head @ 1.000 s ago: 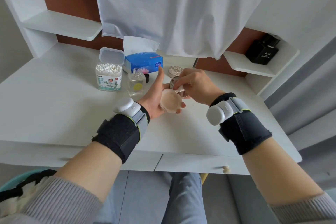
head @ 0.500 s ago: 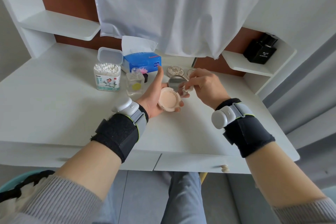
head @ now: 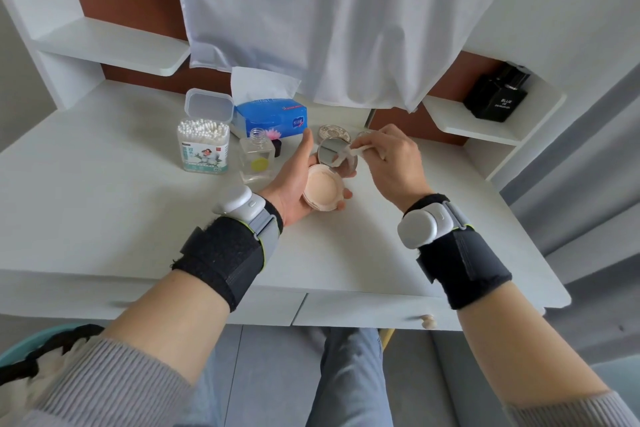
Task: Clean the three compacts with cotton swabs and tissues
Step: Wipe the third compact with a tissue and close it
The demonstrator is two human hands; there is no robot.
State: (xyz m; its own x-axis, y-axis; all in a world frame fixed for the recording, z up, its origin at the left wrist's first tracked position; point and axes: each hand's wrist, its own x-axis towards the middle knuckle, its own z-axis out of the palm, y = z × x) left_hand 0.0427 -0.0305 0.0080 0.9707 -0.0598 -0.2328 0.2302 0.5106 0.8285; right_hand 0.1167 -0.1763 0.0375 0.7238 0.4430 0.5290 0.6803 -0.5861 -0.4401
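My left hand (head: 292,180) cradles an open compact (head: 323,191) with peach powder in the base and a round mirror lid (head: 336,156) standing up. My right hand (head: 391,158) pinches a small white tissue (head: 356,149) just above and to the right of the mirror. A second, silver embossed compact (head: 333,132) lies closed on the desk behind the mirror. A third compact (head: 363,134) peeks out behind my right fingers, mostly hidden. The tub of cotton swabs (head: 203,140) stands open at the left, and the blue tissue box (head: 270,116) sits behind it.
A clear uncapped bottle (head: 257,159) stands beside the swab tub, with its small dark cap (head: 277,146) just behind. A white cloth (head: 329,17) hangs over the desk's back. A black perfume bottle (head: 497,94) sits on the right shelf. The white desk (head: 104,211) has a drawer knob (head: 427,321).
My right hand has lifted from the powder pan up to the mirror lid with the tissue. My left hand has tilted the compact so the mirror shows more.
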